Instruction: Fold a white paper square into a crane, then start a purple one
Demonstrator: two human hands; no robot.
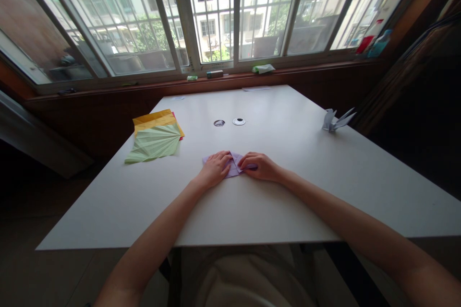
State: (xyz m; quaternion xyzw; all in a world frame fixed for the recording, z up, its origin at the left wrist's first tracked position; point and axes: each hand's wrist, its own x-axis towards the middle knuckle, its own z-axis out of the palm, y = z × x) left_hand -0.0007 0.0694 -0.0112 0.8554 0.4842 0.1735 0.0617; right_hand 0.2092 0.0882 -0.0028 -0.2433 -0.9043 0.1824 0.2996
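Note:
A folded sheet of light purple origami paper [233, 169] lies on the white table in front of me, with a crease or flap edge running through its middle. My left hand [216, 169] rests flat over its left part, fingers stretched across the paper and pressing it to the table. On the right side, my right hand [260, 166] is closed, with thumb and fingertips pinching a flap of the same paper. Both hands hide much of the sheet's outer ends.
Creased green paper [154, 143] overlaps yellow paper [153, 117] at the table's left edge. A grey folded paper crane [334, 121] stands near the right edge. Two round holes [238, 121] pierce the white table [230, 220]. Small packets [262, 68] lie on the windowsill.

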